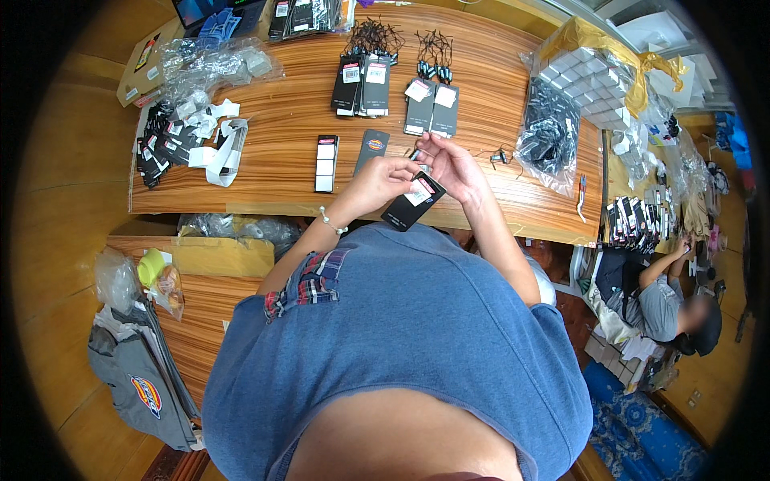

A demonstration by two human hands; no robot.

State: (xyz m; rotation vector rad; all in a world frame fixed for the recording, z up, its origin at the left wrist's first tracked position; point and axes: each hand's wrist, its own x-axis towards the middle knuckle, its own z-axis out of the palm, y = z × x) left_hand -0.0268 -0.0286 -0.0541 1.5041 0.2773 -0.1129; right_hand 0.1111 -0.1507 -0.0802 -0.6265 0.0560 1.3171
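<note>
At the near edge of the table, my left hand pinches a black hang tag with a white-and-pink sticker on it. Close beside it, my right hand has its thumb and fingers drawn together around something small and dark, too hidden to name. Just beyond my left hand lies a grey hang tag with a coloured logo. A dark strip with white stickers rests to its left. Farther back are a pair of grey tags with black strings and a thicker stack of black tags.
Loose black tags and curled white paper lie at left, near crumpled clear plastic. At right are a bag of black strings, wrapped white boxes and a red-handled cutter. Another person works at far right.
</note>
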